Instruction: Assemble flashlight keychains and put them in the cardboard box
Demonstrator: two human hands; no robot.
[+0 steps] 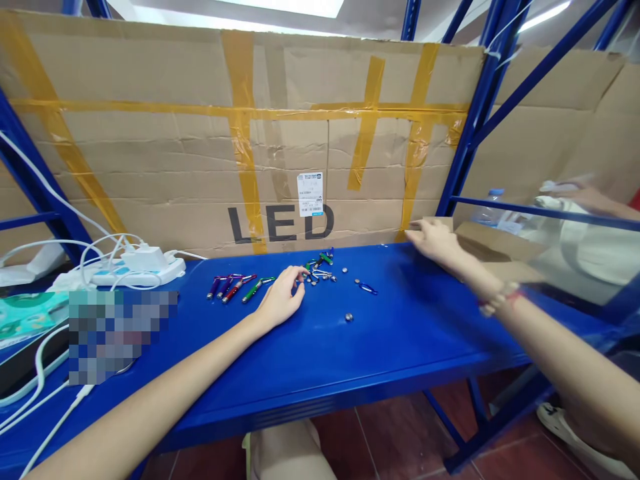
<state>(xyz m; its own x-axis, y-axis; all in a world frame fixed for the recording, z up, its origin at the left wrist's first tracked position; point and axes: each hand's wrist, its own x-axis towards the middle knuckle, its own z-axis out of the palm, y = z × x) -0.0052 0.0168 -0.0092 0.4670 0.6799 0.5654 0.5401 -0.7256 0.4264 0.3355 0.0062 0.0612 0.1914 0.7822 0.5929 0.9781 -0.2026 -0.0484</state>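
My left hand (pixel 283 298) lies on the blue table, fingers bent and slightly apart, at the near edge of a pile of small parts (pixel 320 267). Green, black and silvery pieces show in that pile; the hand covers some of it. To its left lie several small metal flashlights with carabiner clips: a red flashlight (pixel 233 291), a green flashlight (pixel 253 291) and purple ones. A blue carabiner (pixel 369 289) and a small round metal piece (pixel 349 317) lie to the right. My right hand (pixel 436 241) is raised at the table's right side, fingers outstretched, beside an open cardboard box (pixel 487 243).
A large cardboard sheet (pixel 175 180) stands behind the blue tabletop (pixel 395 340). A white power strip (pixel 165 270) with cables and a pixelated patch are at left. Blue shelf posts (pixel 463 160) rise at right. Beyond them are a bottle (pixel 493 203) and another person's blurred hand (pixel 583 193).
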